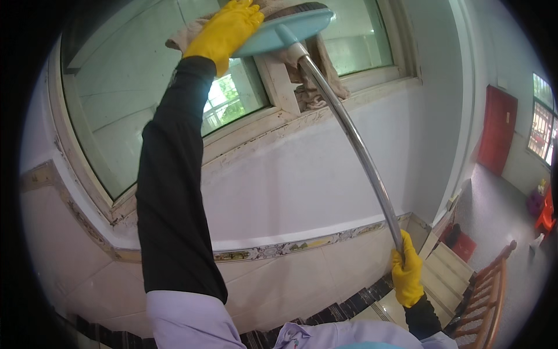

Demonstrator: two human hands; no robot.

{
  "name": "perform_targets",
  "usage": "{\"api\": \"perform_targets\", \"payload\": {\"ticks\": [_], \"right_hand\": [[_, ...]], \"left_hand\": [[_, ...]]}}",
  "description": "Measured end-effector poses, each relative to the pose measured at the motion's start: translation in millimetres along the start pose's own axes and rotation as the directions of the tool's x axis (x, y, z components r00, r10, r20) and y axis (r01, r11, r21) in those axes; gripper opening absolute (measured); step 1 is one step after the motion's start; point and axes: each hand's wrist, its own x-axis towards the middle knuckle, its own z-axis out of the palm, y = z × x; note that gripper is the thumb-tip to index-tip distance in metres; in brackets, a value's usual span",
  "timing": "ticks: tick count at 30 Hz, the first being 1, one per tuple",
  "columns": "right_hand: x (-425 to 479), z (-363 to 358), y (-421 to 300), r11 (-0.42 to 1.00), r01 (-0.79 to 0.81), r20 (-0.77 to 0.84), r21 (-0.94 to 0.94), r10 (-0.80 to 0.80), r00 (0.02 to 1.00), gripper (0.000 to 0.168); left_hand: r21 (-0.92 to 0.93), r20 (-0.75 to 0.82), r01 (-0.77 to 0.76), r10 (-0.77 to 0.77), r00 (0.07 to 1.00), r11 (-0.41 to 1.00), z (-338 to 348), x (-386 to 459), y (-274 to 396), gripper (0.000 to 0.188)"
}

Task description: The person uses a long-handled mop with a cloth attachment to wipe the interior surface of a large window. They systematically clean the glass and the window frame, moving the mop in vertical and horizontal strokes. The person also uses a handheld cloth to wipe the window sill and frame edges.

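My left hand [224, 37], in a yellow rubber glove, is raised at the top of the view against a brownish cloth [320, 65] and the left end of a light-blue broom head [287, 30]. Its fingers bend over the cloth, and its palm is hidden. Dark bristles [301, 9] show along the broom head's upper edge, with the cloth bunched behind and hanging below. My right hand [407, 272], gloved the same way, grips the lower part of the metal broom handle [355, 139]. The broom head is in front of the sliding window [170, 87].
Dirt marks the pale window frame [244, 135]. Below are a white wall, a patterned tile border [270, 251] and descending stairs [444, 272]. A wooden railing [488, 296] stands at lower right. Beyond it are a red door [497, 128] and an orange plastic chair [546, 213].
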Motion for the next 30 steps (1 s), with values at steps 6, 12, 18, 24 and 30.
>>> {"api": "perform_targets", "payload": {"ticks": [6,12,18,24,30], "right_hand": [[-13,-38,21,0.948,-0.297,0.172,0.119,0.275,0.946,0.039],[-91,-81,76,0.896,-0.445,0.272,0.002,0.427,0.862,0.031],[-118,-120,140,0.931,-0.349,0.119,-0.105,0.361,0.925,0.016],[-99,-127,86,0.96,-0.251,0.257,-0.124,0.276,0.926,0.01],[-138,-51,83,0.831,-0.524,0.425,0.189,0.411,0.806,0.013]], "left_hand": [[-0.264,-0.084,-0.048,0.026,0.996,0.963,-6,-26,41,0.029],[-0.566,0.051,0.123,-0.114,0.992,0.815,-62,-80,145,0.015],[-0.53,0.068,0.152,-0.136,0.988,0.835,-86,-74,165,0.015],[-0.444,0.201,0.203,-0.123,0.972,0.873,-122,-130,141,0.015],[-0.236,0.382,0.355,-0.25,0.89,0.905,-154,-179,75,0.015]]}}
